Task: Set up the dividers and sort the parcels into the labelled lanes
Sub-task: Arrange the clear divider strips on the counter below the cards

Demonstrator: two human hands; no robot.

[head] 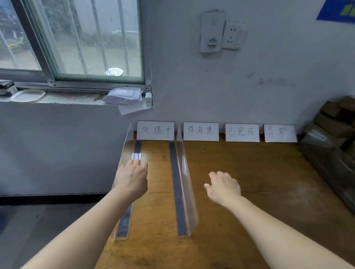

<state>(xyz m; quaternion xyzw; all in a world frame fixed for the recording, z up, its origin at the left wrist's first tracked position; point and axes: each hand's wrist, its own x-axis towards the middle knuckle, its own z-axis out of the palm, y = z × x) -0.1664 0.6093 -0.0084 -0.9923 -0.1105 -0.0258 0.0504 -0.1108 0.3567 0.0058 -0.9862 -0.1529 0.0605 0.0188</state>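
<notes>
Two clear acrylic dividers with dark strips stand on the wooden table (247, 182). The left divider (126, 217) runs along the table's left edge; my left hand (131, 178) rests on its base, fingers pressing the strip. The second divider (184, 187) stands upright between the first two labels. My right hand (223, 186) hovers just right of it, fingers loosely curled, holding nothing. Several white handwritten label cards (200, 131) lean against the wall at the table's far edge. Brown parcels (336, 117) are stacked at the far right.
A clear sheet or tray (339, 173) lies along the table's right side. The window sill holds a wipes pack (123, 95), keys, a white lid and a dark box. A wall socket (232, 35) sits above the labels. The floor drops away left of the table.
</notes>
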